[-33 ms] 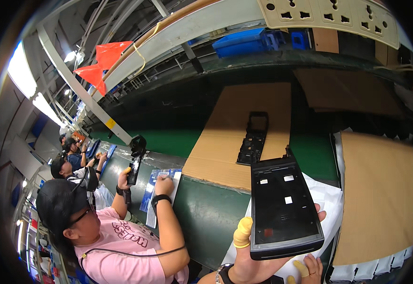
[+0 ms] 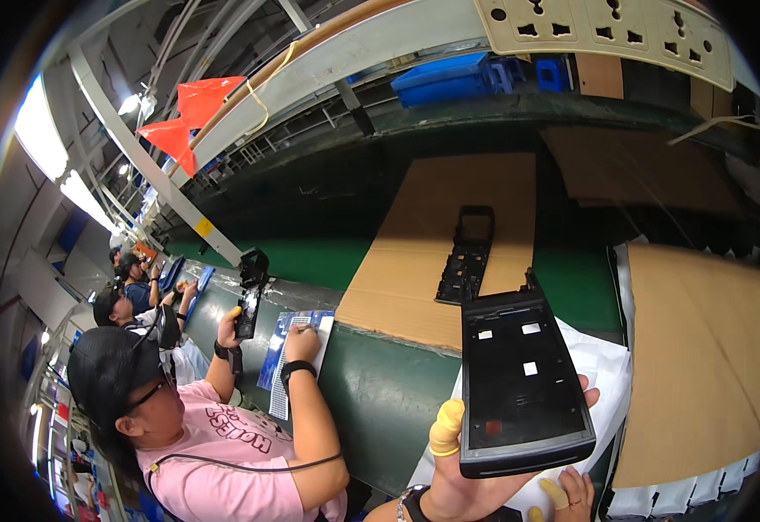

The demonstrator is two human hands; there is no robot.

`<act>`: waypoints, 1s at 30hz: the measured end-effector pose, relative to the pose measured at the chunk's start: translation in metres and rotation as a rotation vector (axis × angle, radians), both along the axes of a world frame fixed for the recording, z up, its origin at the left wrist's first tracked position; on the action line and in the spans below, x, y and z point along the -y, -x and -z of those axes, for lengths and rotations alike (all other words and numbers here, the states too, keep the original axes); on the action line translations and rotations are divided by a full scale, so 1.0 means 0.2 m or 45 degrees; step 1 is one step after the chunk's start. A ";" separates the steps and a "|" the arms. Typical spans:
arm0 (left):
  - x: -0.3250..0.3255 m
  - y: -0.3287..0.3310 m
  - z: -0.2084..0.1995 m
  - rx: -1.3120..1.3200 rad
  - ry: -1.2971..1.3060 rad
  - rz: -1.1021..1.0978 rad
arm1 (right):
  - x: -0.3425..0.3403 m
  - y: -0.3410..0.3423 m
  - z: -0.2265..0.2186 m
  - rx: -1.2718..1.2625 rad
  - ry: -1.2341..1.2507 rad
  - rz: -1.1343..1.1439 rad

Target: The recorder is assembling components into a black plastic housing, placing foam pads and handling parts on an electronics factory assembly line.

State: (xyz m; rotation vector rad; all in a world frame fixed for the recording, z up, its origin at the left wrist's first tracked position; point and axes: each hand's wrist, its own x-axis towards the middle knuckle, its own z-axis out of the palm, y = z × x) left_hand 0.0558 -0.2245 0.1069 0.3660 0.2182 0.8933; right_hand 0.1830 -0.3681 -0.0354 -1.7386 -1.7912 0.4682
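Left hand [image 2: 476, 487] gripping black plastic tray [image 2: 519, 383] from underneath, yellow-capped thumb [image 2: 445, 428] on its left edge, fingertips peeking past the right edge. Tray held up above white sheets [image 2: 602, 365] at the near edge of the counter [image 2: 380, 391], tilted toward the camera. Right hand [image 2: 567, 498] only partly visible at the bottom edge, under the tray, yellow-capped finger showing; open or closed impossible to tell. Second black frame [image 2: 470, 257] lying flat on cardboard [image 2: 450, 235] on the green belt, well apart from the held tray. Person in pink shirt [image 2: 223, 461] seated left, holding a dark device [image 2: 248, 300] up, other hand on blue-edged paper [image 2: 293, 348]. More workers farther back, too small to make out.
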 end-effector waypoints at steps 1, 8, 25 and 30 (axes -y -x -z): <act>0.00 0.00 0.00 0.002 -0.007 0.006 | -0.01 0.00 0.00 -0.001 0.003 0.006; 0.03 -0.02 -0.01 -0.052 -0.161 -0.096 | -0.01 0.00 0.02 -0.015 -0.032 0.004; 0.07 0.04 0.03 0.356 0.176 -0.002 | 0.01 0.00 0.00 -0.006 -0.006 0.002; 0.05 0.04 0.08 0.182 0.052 -0.018 | 0.02 -0.01 0.06 0.012 -0.067 0.012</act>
